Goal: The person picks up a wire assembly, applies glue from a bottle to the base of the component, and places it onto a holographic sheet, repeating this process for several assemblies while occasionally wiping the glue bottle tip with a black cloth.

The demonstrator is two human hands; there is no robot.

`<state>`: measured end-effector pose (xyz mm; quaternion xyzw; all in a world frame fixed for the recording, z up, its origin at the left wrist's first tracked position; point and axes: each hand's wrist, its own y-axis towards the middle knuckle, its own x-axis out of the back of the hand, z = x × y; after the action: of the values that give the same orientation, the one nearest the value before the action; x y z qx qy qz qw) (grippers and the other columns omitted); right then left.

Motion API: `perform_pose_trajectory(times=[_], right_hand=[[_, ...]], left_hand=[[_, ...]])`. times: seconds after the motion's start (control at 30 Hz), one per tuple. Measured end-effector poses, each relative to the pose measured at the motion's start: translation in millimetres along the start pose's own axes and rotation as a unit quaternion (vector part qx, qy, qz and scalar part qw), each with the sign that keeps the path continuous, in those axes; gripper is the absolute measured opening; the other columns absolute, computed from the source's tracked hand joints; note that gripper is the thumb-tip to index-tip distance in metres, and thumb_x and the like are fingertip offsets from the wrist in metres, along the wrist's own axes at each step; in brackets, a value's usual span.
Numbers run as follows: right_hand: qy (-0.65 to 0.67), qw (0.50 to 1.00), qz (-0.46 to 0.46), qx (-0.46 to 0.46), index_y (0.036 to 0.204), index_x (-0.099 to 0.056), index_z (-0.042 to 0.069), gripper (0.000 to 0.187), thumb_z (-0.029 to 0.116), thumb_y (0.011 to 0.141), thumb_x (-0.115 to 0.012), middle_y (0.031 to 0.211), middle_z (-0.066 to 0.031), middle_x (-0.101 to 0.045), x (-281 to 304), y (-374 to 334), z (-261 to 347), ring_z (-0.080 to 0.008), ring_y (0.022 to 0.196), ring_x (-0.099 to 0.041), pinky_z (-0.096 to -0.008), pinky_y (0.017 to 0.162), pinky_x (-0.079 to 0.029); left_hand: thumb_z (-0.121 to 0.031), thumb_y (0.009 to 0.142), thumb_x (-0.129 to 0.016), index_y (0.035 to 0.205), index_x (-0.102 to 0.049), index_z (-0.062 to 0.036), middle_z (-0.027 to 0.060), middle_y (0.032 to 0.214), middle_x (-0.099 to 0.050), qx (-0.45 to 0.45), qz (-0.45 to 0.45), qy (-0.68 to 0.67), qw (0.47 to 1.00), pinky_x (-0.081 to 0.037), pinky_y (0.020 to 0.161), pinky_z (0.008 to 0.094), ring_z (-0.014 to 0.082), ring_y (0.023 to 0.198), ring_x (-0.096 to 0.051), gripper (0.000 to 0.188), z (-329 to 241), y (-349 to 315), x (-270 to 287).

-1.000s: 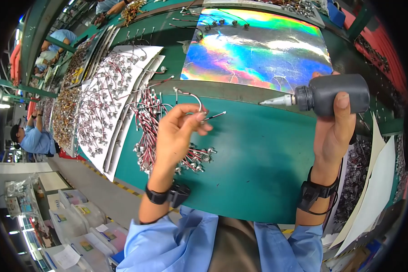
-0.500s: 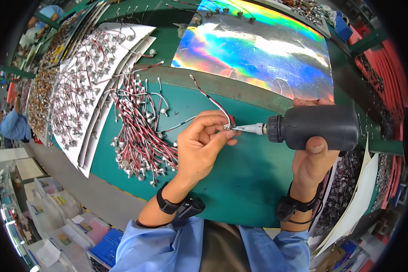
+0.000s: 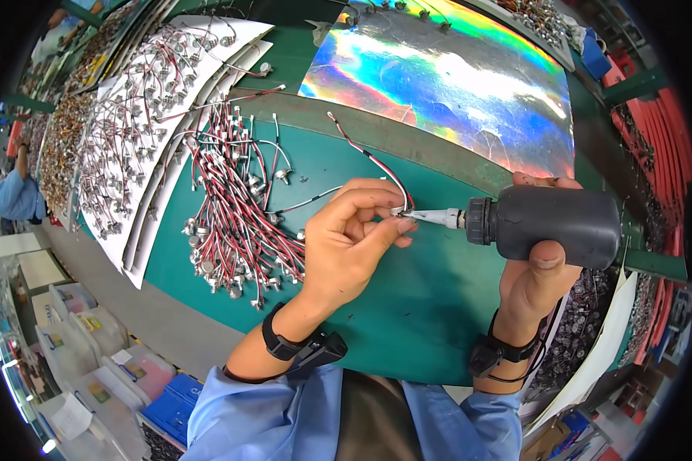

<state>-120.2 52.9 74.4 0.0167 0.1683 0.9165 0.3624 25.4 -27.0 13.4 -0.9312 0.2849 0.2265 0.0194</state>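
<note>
From the left hand (image 3: 352, 244), the squeeze bottle (image 3: 557, 223) lies at three o'clock, the wired-component heap (image 3: 242, 211) at nine, the foil sheet (image 3: 446, 84) at one.

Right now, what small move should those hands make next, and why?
Perhaps a gentle squeeze of the black bottle by the right hand, with the left hand steady: the grey nozzle appears to meet the wired piece pinched in the left hand, so they seem lined up.
</note>
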Motion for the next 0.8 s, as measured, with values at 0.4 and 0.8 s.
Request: perform_pose_trajectory(times=[0.4, 0.8], right_hand=[[-0.016, 1.000, -0.001, 0.007, 0.115, -0.038, -0.003, 0.080, 0.045, 0.061, -0.072, 0.099, -0.0164, -0.054, 4.2, 0.2, -0.3, -0.0286, 0.096, -0.054, -0.0354, 0.083, -0.044], [-0.030, 0.999, -0.012, 0.015, 0.114, -0.039, -0.003, 0.079, 0.045, 0.060, -0.072, 0.097, -0.0170, -0.056, -0.1, 0.4, 0.7, -0.0287, 0.094, -0.055, -0.0350, 0.082, -0.045]], left_hand=[[0.014, 0.074, -0.052, 0.092, -0.051, 0.0092, 0.0128, 0.098, -0.048, 0.004, -0.003, 0.002, 1.000, -0.054, 0.065, 0.0244, 0.0164, 0.081, -0.057, 0.019, -0.1, 0.0, -0.4], [0.012, 0.074, -0.053, 0.088, -0.051, 0.0085, 0.0146, 0.095, -0.050, 0.003, -0.020, -0.007, 1.000, -0.054, 0.061, 0.0273, 0.0218, 0.074, -0.061, 0.014, -0.1, -0.2, -2.1]])
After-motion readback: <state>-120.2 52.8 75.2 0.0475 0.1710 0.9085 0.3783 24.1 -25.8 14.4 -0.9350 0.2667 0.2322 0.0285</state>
